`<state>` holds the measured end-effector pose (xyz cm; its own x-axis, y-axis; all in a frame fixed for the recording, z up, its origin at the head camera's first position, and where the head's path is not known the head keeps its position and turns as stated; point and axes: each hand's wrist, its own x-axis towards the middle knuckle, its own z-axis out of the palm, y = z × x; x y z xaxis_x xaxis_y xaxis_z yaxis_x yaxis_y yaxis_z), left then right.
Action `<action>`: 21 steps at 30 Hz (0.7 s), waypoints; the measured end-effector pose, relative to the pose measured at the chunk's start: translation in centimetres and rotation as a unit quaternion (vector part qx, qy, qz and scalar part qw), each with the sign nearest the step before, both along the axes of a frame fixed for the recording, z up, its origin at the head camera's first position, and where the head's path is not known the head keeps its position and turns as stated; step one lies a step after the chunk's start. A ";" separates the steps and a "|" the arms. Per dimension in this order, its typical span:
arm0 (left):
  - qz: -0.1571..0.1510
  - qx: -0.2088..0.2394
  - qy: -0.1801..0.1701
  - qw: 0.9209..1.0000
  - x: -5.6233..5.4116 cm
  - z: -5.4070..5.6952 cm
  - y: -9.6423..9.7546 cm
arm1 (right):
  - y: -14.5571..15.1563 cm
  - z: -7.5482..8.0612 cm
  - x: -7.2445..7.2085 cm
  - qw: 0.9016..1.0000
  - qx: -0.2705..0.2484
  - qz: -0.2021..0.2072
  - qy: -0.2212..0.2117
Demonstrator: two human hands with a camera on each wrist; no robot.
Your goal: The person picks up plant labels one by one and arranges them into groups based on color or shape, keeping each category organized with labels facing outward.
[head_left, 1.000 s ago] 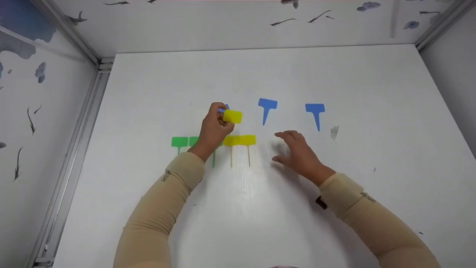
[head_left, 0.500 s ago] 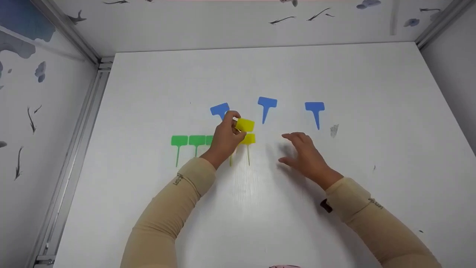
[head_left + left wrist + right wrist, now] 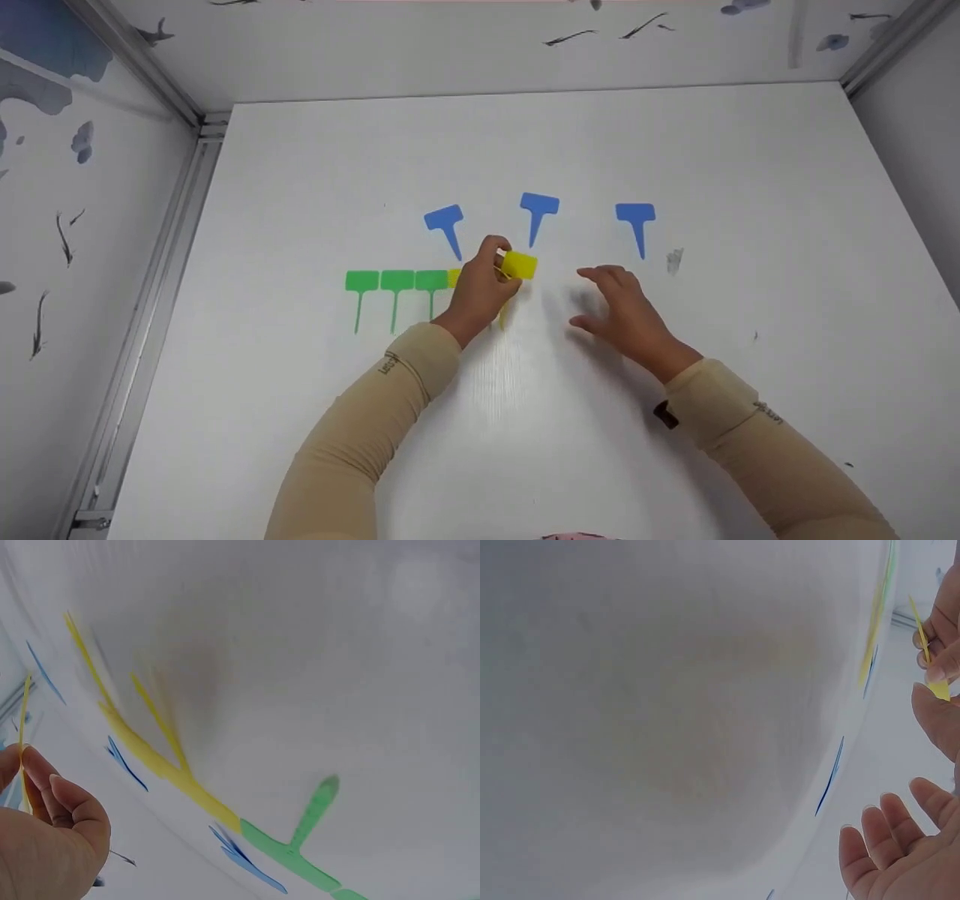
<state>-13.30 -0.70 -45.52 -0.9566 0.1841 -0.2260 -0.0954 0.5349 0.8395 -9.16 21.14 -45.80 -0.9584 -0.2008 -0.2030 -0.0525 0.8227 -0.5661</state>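
A yellow T-shaped plant label [image 3: 521,265] is pinched between the thumb and fingers of my left hand [image 3: 482,291], raised above the table. Below that hand runs a row of labels lying flat: three green plant labels [image 3: 397,280] at the left, then two yellow ones [image 3: 139,742] joining on at the right, as the left wrist view shows. In the head view the hand hides most of these yellow labels. My right hand [image 3: 624,315] hovers to the right of the row, thumb and fingers apart, holding nothing.
Three blue plant labels lie spread out behind the row: a tilted one [image 3: 444,217] at the left, one [image 3: 539,204] in the middle and one [image 3: 635,214] at the right. White panels with dark prints enclose the white table [image 3: 315,165] at back and sides.
My left hand has carried the yellow label rightward and slightly toward me along the row, uncovering the left blue label and the green ones. My right hand has drifted slightly right.
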 end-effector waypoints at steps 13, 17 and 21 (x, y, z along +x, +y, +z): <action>-0.033 -0.036 -0.008 0.999 0.3 -0.7 2.3 | 0.5 0.1 -0.1 1.000 0.011 -0.012 -0.011; -0.046 -0.043 -0.007 0.998 0.5 -0.9 3.1 | 0.7 0.1 -0.1 1.000 0.009 -0.013 -0.011; -0.046 -0.050 -0.007 0.998 0.5 -1.2 3.6 | 1.0 0.0 0.0 1.000 0.010 -0.016 -0.014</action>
<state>-12.83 2.86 -46.75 -0.9334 0.2473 -0.2599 -0.0526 0.6224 0.7810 -9.21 22.11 -45.78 -0.9582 -0.1649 -0.2339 -0.0095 0.8352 -0.5498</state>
